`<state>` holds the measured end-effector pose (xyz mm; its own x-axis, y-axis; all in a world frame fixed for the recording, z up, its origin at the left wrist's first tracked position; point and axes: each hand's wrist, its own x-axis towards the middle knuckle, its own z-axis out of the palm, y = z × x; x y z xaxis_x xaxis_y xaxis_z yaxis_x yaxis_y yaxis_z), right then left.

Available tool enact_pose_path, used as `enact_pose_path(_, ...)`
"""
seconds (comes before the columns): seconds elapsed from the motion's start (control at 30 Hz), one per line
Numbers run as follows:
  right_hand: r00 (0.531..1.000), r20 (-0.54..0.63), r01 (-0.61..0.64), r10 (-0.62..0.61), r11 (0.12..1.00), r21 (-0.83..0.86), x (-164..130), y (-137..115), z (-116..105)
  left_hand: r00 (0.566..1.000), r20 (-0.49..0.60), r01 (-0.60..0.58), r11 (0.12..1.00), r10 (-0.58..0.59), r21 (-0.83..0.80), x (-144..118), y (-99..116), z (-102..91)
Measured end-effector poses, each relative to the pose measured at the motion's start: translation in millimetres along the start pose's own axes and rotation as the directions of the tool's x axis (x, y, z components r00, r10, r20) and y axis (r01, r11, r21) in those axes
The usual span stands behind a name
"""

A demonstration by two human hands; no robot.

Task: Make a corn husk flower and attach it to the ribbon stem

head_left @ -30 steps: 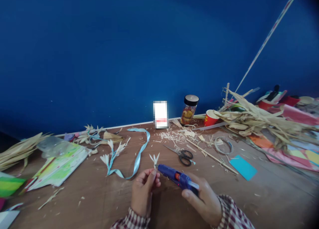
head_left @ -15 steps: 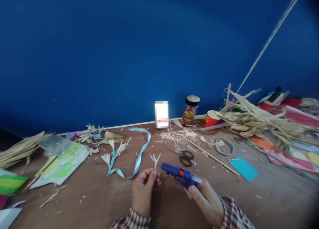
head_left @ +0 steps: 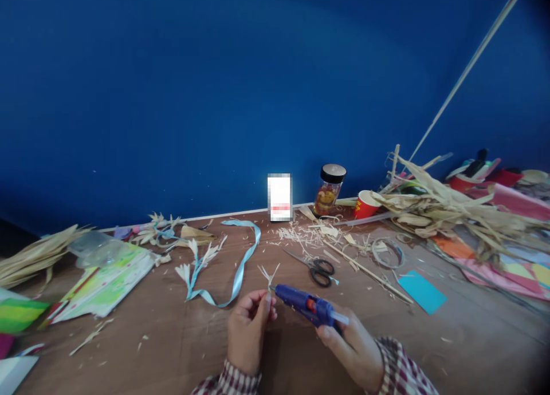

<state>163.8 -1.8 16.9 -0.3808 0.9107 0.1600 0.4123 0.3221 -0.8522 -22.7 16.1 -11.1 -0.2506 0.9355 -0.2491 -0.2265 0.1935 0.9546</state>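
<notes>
Pale husk flower [head_left: 269, 275] pinched upright in left hand [head_left: 246, 332] fingers, base exposed; blue glue gun [head_left: 305, 304] gripped in right hand [head_left: 352, 349], nozzle touching it above worktop [head_left: 172, 338]

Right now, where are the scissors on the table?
In the head view the scissors lie flat on the table, centre-right, just beyond the blue glue gun held in the right hand, near straw shavings.

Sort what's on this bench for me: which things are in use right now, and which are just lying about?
In use:
- blue glue gun, gripped in the right hand
- small straw flower, pinched in the left hand, nozzle at its base

Lying about:
- scissors
- light blue ribbon
- jar
- red cup
- husk pile
- teal card
</notes>
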Motion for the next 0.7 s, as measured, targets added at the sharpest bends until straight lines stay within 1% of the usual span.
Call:
enact_pose_path(0.17, 0.999, -0.054, 0.004, -0.004, 1.000, 0.004, 1.6, -2.6, 0.4, 1.000, 0.021, 0.003, 1.000, -0.003, -0.007, -0.1, -2.8, -1.0)
enact_pose_path(0.3, 1.000, -0.030, -0.005, 0.005, 1.000, -0.007, 1.4, -2.3, -0.4, 1.000, 0.017, -0.011, 1.000, 0.011, 0.001, 0.0, -3.1, -1.2)
enact_pose_path(0.4, 1.000, -0.020, -0.009, 0.008, 1.000, -0.014, 0.7, -1.5, 0.1, 1.000, 0.004, -0.015, 0.999, 0.015, 0.032, -0.6, -1.3, -1.0)
enact_pose_path(0.53, 0.998, -0.064, -0.004, 0.004, 1.000, -0.002, 0.6, -0.3, 1.5, 0.999, -0.018, -0.028, 0.995, 0.030, 0.094, -1.2, 0.3, -1.3)
enact_pose_path(0.7, 1.000, -0.015, 0.012, -0.012, 1.000, 0.001, 1.5, -0.8, 0.2, 0.999, -0.009, -0.033, 0.995, 0.034, 0.097, -0.1, -3.1, -2.8)
